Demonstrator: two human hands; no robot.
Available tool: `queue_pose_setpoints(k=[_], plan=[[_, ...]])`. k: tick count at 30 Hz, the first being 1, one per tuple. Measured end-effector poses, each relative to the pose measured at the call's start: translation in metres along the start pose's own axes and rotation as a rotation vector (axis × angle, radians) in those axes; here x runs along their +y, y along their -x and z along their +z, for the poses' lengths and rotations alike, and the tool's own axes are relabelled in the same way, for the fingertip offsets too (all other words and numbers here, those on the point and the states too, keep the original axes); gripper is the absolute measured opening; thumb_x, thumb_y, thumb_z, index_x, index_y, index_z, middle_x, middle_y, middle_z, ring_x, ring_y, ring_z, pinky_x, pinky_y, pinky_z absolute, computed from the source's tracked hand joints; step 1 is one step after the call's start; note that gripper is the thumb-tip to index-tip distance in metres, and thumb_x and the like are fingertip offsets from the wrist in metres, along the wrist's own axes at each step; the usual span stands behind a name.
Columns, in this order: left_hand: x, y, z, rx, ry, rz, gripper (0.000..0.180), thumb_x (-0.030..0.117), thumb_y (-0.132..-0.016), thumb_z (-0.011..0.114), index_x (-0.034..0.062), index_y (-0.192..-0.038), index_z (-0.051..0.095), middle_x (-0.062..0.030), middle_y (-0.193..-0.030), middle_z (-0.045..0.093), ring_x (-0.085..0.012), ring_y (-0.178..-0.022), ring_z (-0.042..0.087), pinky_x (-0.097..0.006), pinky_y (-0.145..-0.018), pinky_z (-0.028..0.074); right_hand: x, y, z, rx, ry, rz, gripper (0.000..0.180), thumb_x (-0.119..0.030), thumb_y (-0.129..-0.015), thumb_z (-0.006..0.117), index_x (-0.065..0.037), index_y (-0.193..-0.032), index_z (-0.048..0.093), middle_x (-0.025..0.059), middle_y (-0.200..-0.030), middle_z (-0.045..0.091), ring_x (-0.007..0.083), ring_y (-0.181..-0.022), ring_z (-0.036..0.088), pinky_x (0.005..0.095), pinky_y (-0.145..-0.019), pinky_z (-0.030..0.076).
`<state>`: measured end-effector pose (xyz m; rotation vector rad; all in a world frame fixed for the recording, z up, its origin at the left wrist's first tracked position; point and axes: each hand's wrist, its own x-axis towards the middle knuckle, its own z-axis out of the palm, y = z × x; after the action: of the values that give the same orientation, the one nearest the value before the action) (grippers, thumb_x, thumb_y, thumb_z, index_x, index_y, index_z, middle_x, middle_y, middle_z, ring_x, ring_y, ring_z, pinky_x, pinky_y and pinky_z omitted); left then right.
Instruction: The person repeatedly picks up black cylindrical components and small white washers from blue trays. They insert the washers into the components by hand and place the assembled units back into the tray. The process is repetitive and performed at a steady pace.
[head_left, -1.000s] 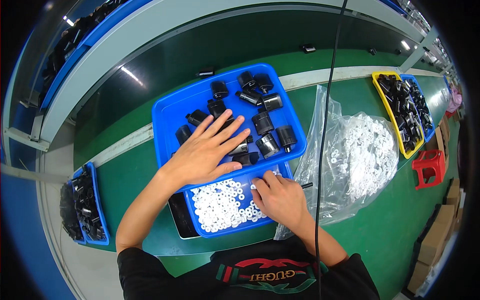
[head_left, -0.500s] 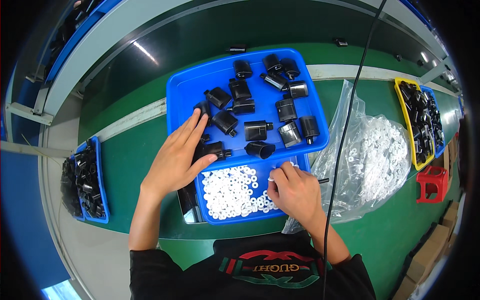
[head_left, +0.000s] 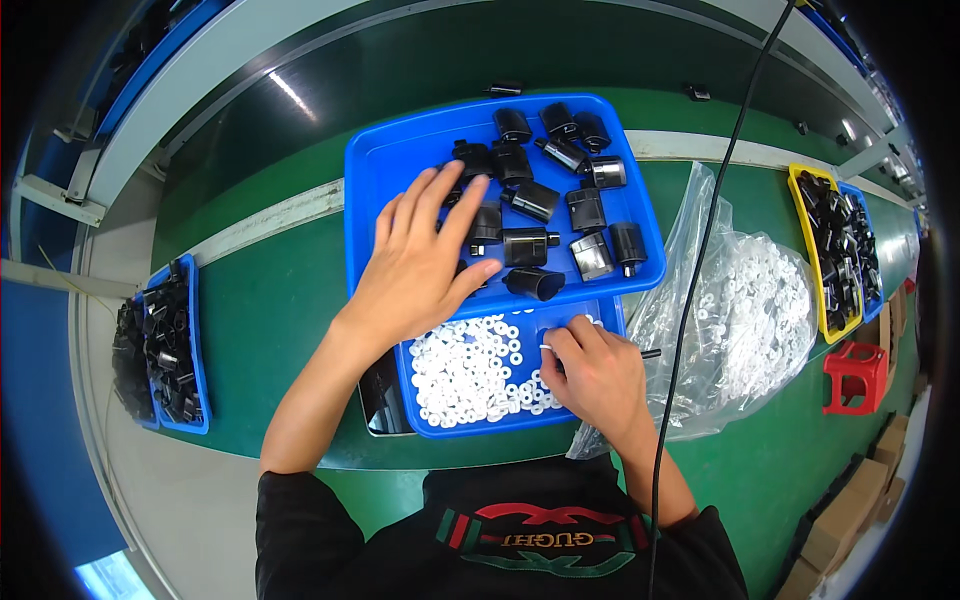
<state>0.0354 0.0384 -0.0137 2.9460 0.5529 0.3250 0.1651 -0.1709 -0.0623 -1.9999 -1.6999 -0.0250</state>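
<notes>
My left hand (head_left: 412, 262) lies over the left side of a blue tray (head_left: 372, 150), fingers spread across several black plastic housings (head_left: 487, 222). Some housings beneath it are partly hidden. In front, a smaller blue tray (head_left: 520, 430) holds many small white ring washers (head_left: 455, 370), its far edge under the big tray. Above this smaller tray, my right hand (head_left: 600, 380) is closed round a thin black pen-like stick (head_left: 651, 353), whose end juts out to the right. Something small and white shows at the stick's other end, by the fingertips; I cannot tell exactly what.
A clear plastic bag (head_left: 750, 320) of white washers lies to the right, with a black cable (head_left: 702, 225) hanging in front. Black parts fill a yellow bin (head_left: 826, 250) at far right and a blue bin (head_left: 197, 350) at left. A red stool (head_left: 855, 378) stands beyond the bench.
My left hand has moved right and away from me over the big tray, and the housings on that side have shifted together. My right hand keeps the stick in nearly the same place.
</notes>
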Motion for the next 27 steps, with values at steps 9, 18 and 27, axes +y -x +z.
queue_pose_setpoints(k=[9,18,27], plan=[[0.030,-0.031,0.006,-0.009,0.344,0.312,0.029,0.021,-0.079,0.077,0.0051,-0.103,0.072,-0.0065,-0.097,0.059,-0.0239,-0.094,0.056,-0.035,-0.082,0.051,-0.001,0.001,0.000,-0.009,-0.003,0.003,0.020,-0.012,-0.072,0.072,-0.009,-0.088,0.061,0.0053,-0.077,0.053,0.0217,-0.061,0.062,0.0352,-0.054,0.050],[0.018,-0.020,0.006,-0.144,0.466,0.222,0.040,0.011,-0.083,0.069,0.0033,-0.122,0.064,-0.0110,-0.108,0.057,-0.0287,-0.100,0.057,-0.038,-0.087,0.050,0.002,0.004,-0.002,0.022,-0.073,-0.016,0.017,-0.012,-0.073,0.073,-0.009,-0.086,0.062,0.0042,-0.076,0.055,0.0210,-0.060,0.062,0.0347,-0.053,0.050],[0.018,-0.019,-0.002,-0.113,0.465,0.092,0.056,0.011,-0.073,0.075,0.0054,-0.127,0.062,-0.0116,-0.104,0.055,-0.0288,-0.097,0.058,-0.036,-0.085,0.050,0.003,0.004,-0.003,0.061,-0.161,-0.014,0.017,-0.007,-0.071,0.073,-0.008,-0.082,0.061,0.0040,-0.070,0.060,0.0213,-0.056,0.061,0.0340,-0.050,0.049]])
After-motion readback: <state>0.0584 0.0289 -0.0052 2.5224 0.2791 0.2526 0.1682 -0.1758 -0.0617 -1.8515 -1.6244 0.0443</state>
